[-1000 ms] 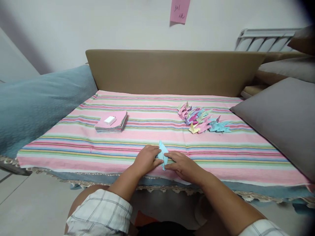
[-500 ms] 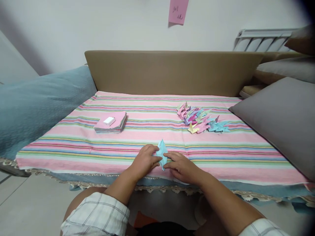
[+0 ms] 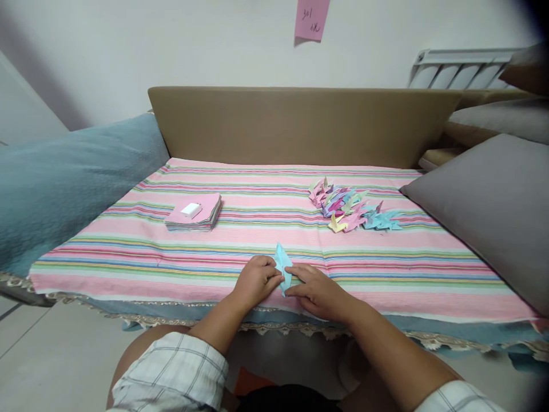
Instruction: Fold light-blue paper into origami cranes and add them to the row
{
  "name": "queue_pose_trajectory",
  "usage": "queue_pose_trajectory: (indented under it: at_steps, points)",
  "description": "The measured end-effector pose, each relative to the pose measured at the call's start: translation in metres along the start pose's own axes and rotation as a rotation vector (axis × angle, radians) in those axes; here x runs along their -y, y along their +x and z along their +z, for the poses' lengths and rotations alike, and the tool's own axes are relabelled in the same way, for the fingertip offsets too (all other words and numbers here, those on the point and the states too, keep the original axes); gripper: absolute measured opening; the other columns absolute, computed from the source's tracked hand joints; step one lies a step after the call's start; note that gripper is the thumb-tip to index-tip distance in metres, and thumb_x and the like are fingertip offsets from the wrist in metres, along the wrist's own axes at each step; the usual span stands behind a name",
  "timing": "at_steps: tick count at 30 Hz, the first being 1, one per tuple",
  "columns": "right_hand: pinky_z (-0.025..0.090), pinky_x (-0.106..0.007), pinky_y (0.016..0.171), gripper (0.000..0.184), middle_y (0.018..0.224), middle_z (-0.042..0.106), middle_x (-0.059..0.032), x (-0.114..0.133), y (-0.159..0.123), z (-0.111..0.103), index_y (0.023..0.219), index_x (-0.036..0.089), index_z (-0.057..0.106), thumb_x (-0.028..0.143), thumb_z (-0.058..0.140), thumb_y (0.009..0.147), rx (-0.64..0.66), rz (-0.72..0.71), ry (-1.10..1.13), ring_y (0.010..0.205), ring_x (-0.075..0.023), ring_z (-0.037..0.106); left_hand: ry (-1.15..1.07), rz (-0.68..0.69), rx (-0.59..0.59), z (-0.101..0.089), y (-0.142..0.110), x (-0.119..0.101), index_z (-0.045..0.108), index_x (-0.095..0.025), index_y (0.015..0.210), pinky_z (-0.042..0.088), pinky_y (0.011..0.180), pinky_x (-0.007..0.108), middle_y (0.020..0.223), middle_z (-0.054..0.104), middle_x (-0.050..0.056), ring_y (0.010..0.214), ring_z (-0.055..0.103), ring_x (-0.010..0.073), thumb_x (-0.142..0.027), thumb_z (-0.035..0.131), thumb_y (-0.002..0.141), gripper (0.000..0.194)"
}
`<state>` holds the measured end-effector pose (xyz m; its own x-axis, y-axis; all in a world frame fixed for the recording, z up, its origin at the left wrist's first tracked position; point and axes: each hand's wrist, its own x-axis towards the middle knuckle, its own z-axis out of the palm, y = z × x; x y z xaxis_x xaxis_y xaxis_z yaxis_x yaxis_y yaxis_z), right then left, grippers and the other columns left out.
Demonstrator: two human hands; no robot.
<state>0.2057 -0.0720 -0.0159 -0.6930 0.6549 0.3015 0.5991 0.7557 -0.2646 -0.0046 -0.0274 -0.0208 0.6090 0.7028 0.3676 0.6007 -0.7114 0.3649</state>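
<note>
A light blue folded paper, long and diamond-shaped, lies on the striped cloth near the front edge. My left hand grips its left side, fingers drawn together and thumb on the paper near the middle. From the right, my right hand holds the other edge between fingers and thumb. The lower part of the paper shows between both hands. Beyond, to the right, lies a heap of folded paper cranes in pink, purple, yellow, green and blue.
A stack of square paper with a small white block on top sits at left. A grey cushion leans at right, a blue-covered armrest at left. The brown backrest stands behind.
My left hand's fingers have drawn closer together and slid a little down along the paper. The paper's upper tip has tilted slightly left. My right hand stays nearly in place.
</note>
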Motion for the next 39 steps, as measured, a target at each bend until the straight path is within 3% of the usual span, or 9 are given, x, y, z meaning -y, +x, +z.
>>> queue_pose_trajectory:
  at_steps: [11, 21, 26, 35, 39]
  points:
    - [0.038, -0.046, 0.097, 0.035, 0.130, 0.050, -0.0083, 0.000, -0.001, 0.001, 0.103, 0.030, 0.068, 0.011, 0.052, 0.078, 0.022, 0.026, -0.007, 0.119, -0.0250, 0.043, 0.029, -0.037, -0.030, 0.010, -0.001, 0.003, 0.068, -0.021, 0.083, 0.044, 0.079, 0.035, 0.089, 0.064, 0.005, 0.086, 0.057, 0.0196, -0.032, 0.068, 0.074, 0.015]
    - [0.038, -0.045, 0.097, 0.034, 0.132, 0.049, -0.0070, -0.002, -0.001, 0.003, 0.100, 0.029, 0.069, 0.010, 0.054, 0.076, 0.023, 0.066, 0.084, 0.121, -0.0241, 0.042, 0.016, -0.004, 0.000, 0.007, -0.001, 0.004, 0.069, -0.022, 0.086, 0.044, 0.079, 0.034, 0.090, 0.064, 0.005, 0.087, 0.057, 0.0180, -0.029, 0.058, 0.082, 0.013]
    - [0.036, -0.044, 0.099, 0.029, 0.131, 0.050, -0.0069, -0.002, -0.001, 0.000, 0.096, 0.026, 0.067, 0.010, 0.053, 0.077, 0.030, 0.103, 0.157, 0.123, -0.0234, 0.041, 0.015, -0.011, -0.003, 0.007, -0.001, 0.007, 0.068, -0.021, 0.090, 0.045, 0.080, 0.034, 0.091, 0.065, 0.005, 0.088, 0.058, 0.0187, -0.026, 0.062, 0.079, 0.014]
    - [0.040, -0.040, 0.094, 0.028, 0.114, 0.059, -0.0093, -0.011, 0.016, 0.019, 0.111, 0.018, 0.057, 0.017, 0.041, 0.088, -0.167, 0.228, 0.132, 0.107, -0.0208, 0.050, 0.090, 0.036, -0.071, 0.013, -0.006, 0.011, 0.065, -0.019, 0.095, 0.045, 0.088, 0.040, 0.109, 0.065, 0.009, 0.098, 0.059, 0.0220, -0.030, 0.063, 0.079, 0.020]
    - [0.041, -0.039, 0.093, 0.031, 0.112, 0.058, -0.0109, -0.016, 0.028, 0.025, 0.114, 0.016, 0.058, 0.016, 0.042, 0.088, -0.175, 0.284, 0.056, 0.105, -0.0216, 0.049, 0.151, 0.043, -0.061, 0.011, -0.006, 0.008, 0.064, -0.018, 0.093, 0.045, 0.090, 0.040, 0.118, 0.061, 0.010, 0.102, 0.057, 0.0225, -0.029, 0.065, 0.077, 0.019]
